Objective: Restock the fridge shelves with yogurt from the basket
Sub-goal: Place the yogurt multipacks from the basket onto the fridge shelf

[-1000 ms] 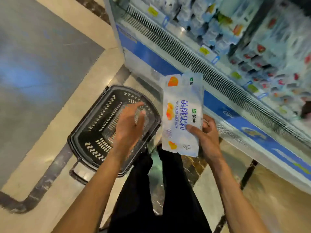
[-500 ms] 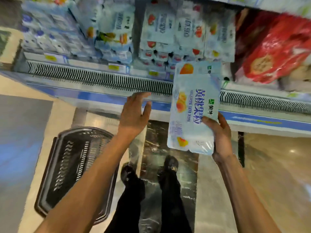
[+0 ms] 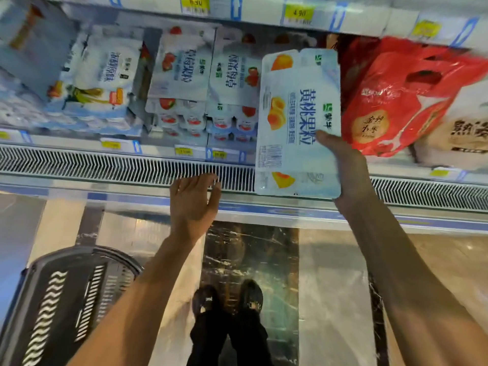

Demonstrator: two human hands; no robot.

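The right hand [image 3: 348, 175] is gripping a peach yogurt pack [image 3: 295, 122] by its lower right edge, thumb across the front and fingers hidden behind, at the fridge shelf [image 3: 79, 140]. The left hand [image 3: 194, 204] is hovering beside it, empty and fingers loosely apart, with the vent grille [image 3: 105, 165] at its fingertips.

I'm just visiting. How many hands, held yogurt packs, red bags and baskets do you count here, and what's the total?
Hands: 2 (left hand holds nothing, right hand grips the pack)
Held peach yogurt pack: 1
Big red bag: 1
Black basket: 1
Total: 5
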